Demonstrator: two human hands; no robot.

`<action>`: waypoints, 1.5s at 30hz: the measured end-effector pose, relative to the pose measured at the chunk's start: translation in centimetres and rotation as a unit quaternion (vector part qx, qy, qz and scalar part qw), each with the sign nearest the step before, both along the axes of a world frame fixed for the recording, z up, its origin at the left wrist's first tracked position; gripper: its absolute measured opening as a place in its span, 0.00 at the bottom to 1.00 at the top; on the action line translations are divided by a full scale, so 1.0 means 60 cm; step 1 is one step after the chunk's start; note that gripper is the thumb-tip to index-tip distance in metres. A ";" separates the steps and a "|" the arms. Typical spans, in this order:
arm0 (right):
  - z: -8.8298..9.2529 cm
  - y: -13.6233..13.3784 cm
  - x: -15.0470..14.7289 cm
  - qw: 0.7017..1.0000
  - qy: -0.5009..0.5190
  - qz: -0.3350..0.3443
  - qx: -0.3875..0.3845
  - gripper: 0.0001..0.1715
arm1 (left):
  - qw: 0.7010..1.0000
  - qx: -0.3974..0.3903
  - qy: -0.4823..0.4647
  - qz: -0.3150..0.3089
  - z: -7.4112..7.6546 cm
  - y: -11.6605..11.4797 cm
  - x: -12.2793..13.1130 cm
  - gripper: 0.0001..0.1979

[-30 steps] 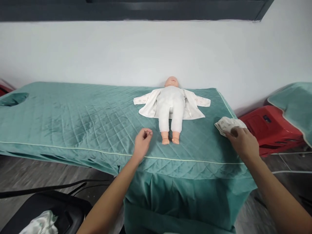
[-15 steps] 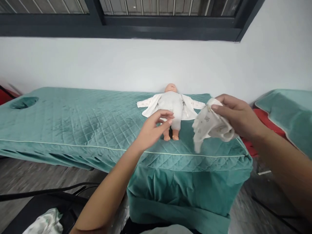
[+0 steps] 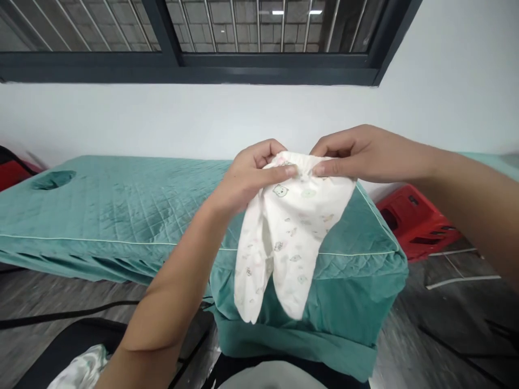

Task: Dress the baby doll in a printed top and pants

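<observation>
A pair of white baby pants [image 3: 294, 232] with small animal prints hangs upright in front of me, its two legs pointing down. My left hand [image 3: 259, 170] pinches the waistband on its left part. Close beside it, my right hand [image 3: 352, 156] grips the same waistband, thumb in front and fingers behind. The cloth between the thumbs is gathered. Behind the pants and hands, the baby doll seen earlier is hidden.
A long bed with a green quilted cover [image 3: 133, 210] runs along the white wall under a barred window. A red plastic stool [image 3: 417, 224] lies at the right. Crumpled white cloth [image 3: 83, 370] rests on a black seat [image 3: 52, 346] at lower left.
The bunched pants have moved left from the right side and now hang spread out. My left hand, empty before, has taken hold of the waistband. The doll has gone out of sight behind them.
</observation>
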State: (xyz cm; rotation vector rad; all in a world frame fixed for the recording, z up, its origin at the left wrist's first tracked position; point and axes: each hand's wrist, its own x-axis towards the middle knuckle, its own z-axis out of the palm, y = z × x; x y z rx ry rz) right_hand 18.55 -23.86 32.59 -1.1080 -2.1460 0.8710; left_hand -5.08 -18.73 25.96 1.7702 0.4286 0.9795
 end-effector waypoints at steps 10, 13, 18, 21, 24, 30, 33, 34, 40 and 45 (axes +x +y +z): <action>-0.055 0.010 0.005 0.995 -0.023 0.027 -0.096 0.18 | 0.988 0.052 0.143 -0.034 0.004 0.033 -0.022 0.14; -0.091 0.019 -0.018 0.987 -0.061 0.034 -0.143 0.22 | 0.999 -0.039 0.006 -0.003 -0.033 0.041 0.012 0.18; -0.137 0.055 -0.025 0.973 0.146 -0.104 -0.144 0.26 | 0.974 -0.208 -0.042 -0.081 -0.106 0.042 0.052 0.29; -0.171 0.079 -0.021 0.935 0.272 -0.169 -0.150 0.27 | 0.957 -0.228 0.063 -0.166 -0.143 0.034 0.049 0.22; -0.218 0.091 -0.022 0.909 0.315 -0.190 -0.197 0.30 | 0.955 -0.264 0.053 -0.124 -0.177 0.039 0.043 0.19; -0.303 0.106 -0.018 0.935 0.131 -0.051 -0.325 0.28 | 0.923 -0.339 -0.173 0.056 -0.240 0.095 0.050 0.16; -0.319 0.125 -0.024 0.936 0.119 -0.045 -0.328 0.27 | 0.910 -0.374 -0.173 0.049 -0.254 0.106 0.056 0.22; -0.321 0.133 -0.028 0.932 0.169 -0.068 -0.312 0.28 | 0.907 -0.384 -0.167 0.043 -0.257 0.104 0.056 0.24; -0.323 0.146 -0.045 0.872 0.387 -0.182 -0.238 0.36 | 0.918 -0.378 0.028 -0.113 -0.267 0.078 0.036 0.28; -0.353 0.111 -0.032 0.882 0.280 -0.124 -0.359 0.29 | 0.912 -0.404 -0.054 -0.042 -0.293 0.078 0.029 0.28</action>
